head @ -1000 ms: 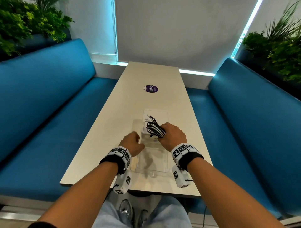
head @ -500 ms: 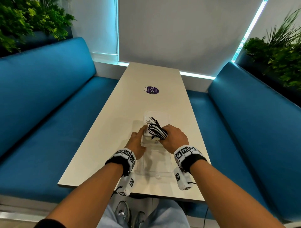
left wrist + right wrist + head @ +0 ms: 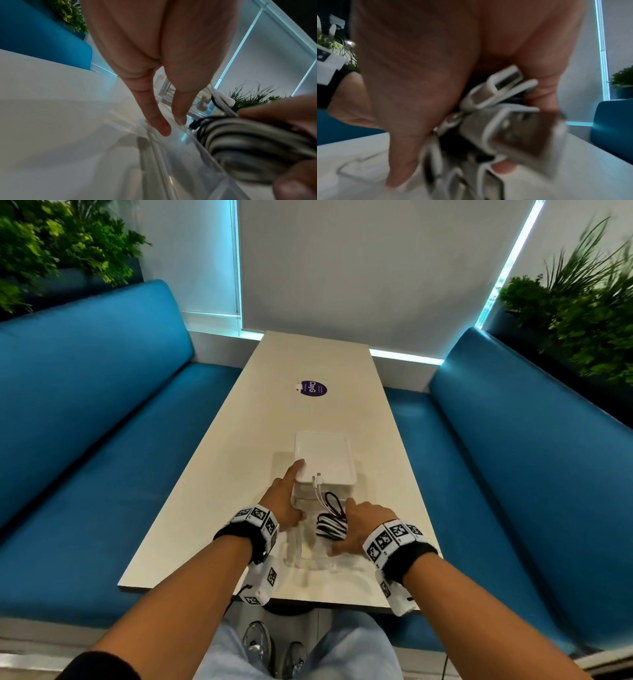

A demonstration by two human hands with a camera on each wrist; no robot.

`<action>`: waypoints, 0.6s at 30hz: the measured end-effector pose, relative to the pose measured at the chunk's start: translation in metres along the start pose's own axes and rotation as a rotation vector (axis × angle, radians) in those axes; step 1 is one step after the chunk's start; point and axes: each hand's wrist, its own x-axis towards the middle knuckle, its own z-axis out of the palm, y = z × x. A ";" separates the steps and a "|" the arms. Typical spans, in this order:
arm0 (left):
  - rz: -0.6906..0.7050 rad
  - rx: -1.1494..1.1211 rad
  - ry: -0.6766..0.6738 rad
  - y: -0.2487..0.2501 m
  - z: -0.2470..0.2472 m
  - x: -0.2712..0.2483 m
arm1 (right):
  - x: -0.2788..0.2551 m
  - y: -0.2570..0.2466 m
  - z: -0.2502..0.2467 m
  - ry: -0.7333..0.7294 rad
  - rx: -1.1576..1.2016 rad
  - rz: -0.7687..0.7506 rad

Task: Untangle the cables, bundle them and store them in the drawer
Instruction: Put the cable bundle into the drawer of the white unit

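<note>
the right wrist view is badly blurred: the plugs [image 3: 501, 121] of the cable bundle [image 3: 330, 527] smear across the right hand [image 3: 364, 525], hiding its fingers. in the left wrist view the bundle is soft and cut off at the right edge. the clear drawer [image 3: 310, 556] is hard to outline against the counter [image 3: 212, 491].

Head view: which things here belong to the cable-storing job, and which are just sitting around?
Job:
- cable bundle, gripped by right hand
- clear drawer, pulled open
- drawer unit, steadied by left hand

Lying about:
- purple sticker
- blue benches
- plants
</note>
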 end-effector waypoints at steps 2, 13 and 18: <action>0.001 -0.020 -0.014 0.001 0.000 -0.001 | -0.002 -0.007 0.010 0.027 0.044 0.076; 0.008 0.010 -0.001 0.003 0.002 -0.002 | -0.001 -0.019 0.025 0.105 0.338 0.230; 0.026 0.017 0.008 0.001 0.003 0.000 | 0.006 -0.031 0.029 0.052 0.379 0.054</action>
